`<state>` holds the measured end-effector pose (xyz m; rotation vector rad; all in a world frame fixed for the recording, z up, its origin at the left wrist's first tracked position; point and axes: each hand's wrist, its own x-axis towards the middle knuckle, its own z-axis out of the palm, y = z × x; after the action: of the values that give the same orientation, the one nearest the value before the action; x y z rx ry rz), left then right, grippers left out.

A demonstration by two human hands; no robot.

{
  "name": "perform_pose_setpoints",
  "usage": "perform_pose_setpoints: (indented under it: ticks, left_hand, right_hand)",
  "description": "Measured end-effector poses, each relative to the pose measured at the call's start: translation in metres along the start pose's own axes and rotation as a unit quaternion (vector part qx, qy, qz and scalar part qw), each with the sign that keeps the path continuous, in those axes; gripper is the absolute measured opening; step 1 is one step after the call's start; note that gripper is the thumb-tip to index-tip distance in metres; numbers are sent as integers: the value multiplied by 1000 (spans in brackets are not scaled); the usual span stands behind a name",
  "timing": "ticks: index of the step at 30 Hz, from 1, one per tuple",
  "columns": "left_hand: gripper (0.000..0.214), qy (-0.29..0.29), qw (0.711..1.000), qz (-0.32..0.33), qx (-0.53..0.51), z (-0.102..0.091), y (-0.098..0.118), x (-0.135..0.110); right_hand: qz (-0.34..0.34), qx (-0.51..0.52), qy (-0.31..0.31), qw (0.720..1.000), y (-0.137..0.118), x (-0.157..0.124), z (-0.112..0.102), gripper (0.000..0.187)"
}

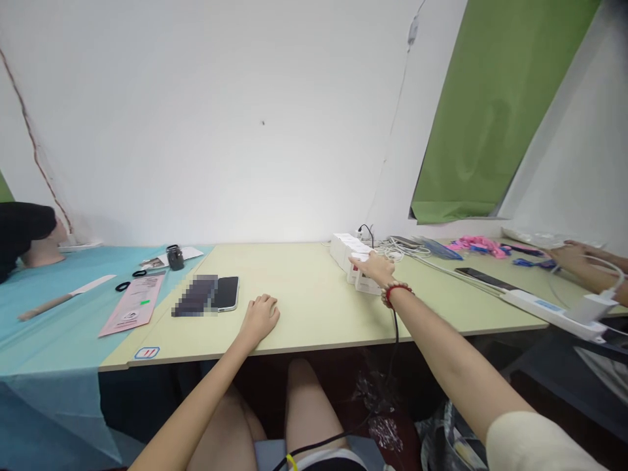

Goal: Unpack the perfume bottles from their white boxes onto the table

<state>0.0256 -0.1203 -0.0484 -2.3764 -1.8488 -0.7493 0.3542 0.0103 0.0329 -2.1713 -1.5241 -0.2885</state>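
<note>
My right hand reaches far across the pale green desk and rests on a row of white boxes. Its fingers curl onto the nearest box, and a red bead bracelet sits on the wrist. My left hand lies on the desk near its front edge, fingers loosely curled under, holding nothing that I can see. A dark phone lies just left of that hand, beside a blurred-out patch.
A light blue table on the left carries a knife, a pink sheet, black rings and a small black object. Another person's hands work at the right among pink and blue items, cables, a phone and a white power strip.
</note>
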Motion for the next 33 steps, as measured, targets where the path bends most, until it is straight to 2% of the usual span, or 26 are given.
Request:
perform_pose_setpoints:
  ticks: [5, 12, 16, 27, 33]
  left_hand:
    - [29, 3, 1000, 2, 5, 1, 0, 0]
    - [29, 3, 1000, 6, 9, 1, -1, 0]
    - [29, 4, 1000, 8, 10, 1, -1, 0]
    - [30, 8, 1000, 11, 13, 1, -2, -1]
    - [29, 9, 1000, 10, 10, 1, -1, -1]
  right_hand:
    - [36, 16, 10, 999, -6, 0, 4, 76]
    - [53, 49, 17, 997, 0, 3, 10, 75]
    - [46, 55, 10, 997, 7, 7, 13, 70]
    - [30, 44, -18, 998, 14, 14, 19, 76]
    - [-8, 24, -46, 999, 20, 15, 16, 75]
